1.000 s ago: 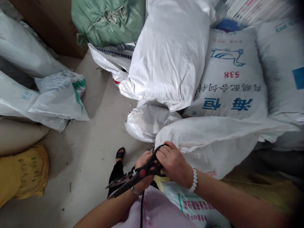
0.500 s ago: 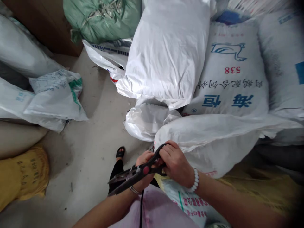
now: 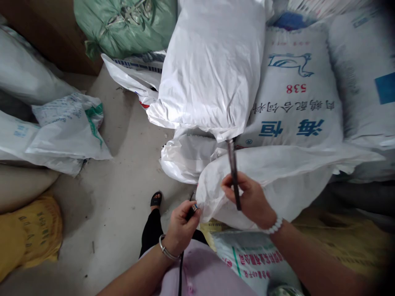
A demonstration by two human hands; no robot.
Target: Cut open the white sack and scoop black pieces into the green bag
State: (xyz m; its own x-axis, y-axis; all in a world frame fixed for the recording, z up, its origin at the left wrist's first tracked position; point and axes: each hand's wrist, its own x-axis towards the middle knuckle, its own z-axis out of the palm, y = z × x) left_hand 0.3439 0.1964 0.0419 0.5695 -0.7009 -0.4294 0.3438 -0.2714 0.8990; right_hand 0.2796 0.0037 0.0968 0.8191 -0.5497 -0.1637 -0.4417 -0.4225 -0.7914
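Left fingers (image 3: 182,209): clamped on USB plug (image 3: 194,207)
Right fingers (image 3: 245,181): clamped on scissors (image 3: 233,168)
Feed sack (image 3: 298,92): "海恒", "538"; beyond right fingers

The scissors (image 3: 233,172) are smeared and seen edge-on, so whether their blades stand apart cannot be told. Most of the black plug (image 3: 192,211) is hidden by the left hand (image 3: 181,230), and the black cable (image 3: 180,277) runs out at the bottom edge. The top edge crops the green sack (image 3: 126,31); the left edge crops the yellow sack (image 3: 29,236). Part of the sack marked 538 (image 3: 296,111) is covered, and small print on the rightmost sack (image 3: 358,94) is illegible.
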